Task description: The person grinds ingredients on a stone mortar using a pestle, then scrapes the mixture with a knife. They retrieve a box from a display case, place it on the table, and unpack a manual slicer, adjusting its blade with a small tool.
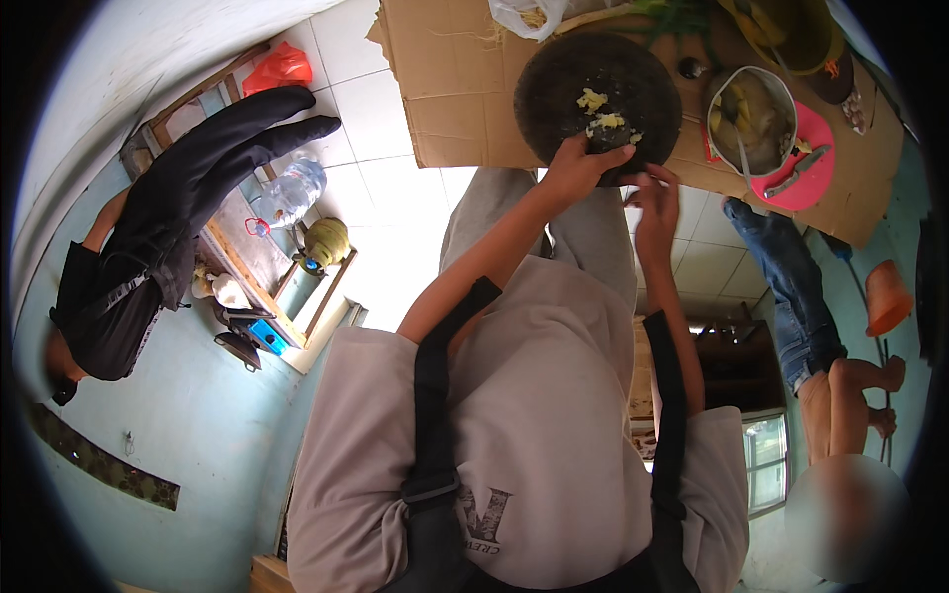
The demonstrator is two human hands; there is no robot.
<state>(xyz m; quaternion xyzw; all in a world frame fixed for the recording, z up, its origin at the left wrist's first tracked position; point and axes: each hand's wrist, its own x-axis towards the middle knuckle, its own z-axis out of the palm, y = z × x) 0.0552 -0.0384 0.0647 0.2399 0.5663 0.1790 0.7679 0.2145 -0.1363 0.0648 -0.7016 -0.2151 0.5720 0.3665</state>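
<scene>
A dark round stone mortar (545, 104) sits at the near edge of a cardboard-covered surface. Clumps of mashed yellow food (609, 120) lie in it. My left hand (582, 170) reaches over the mortar's near side, its thumb extended to the right. A dark shape lies beneath its fingers; whether it is a pestle in my grip or the mortar itself is unclear. My right hand (656, 204) is at the mortar's near right rim, close to my left thumb. Its fingers are bent and slightly blurred, and their tips are partly hard to make out.
To the right, a pot (789, 104) of food holds a spoon. A knife (797, 172) lies on a pink board (819, 148). Behind are a plastic bag (528, 16) and green stalks (671, 22). Two people (159, 215) (797, 296) stand nearby, left and right.
</scene>
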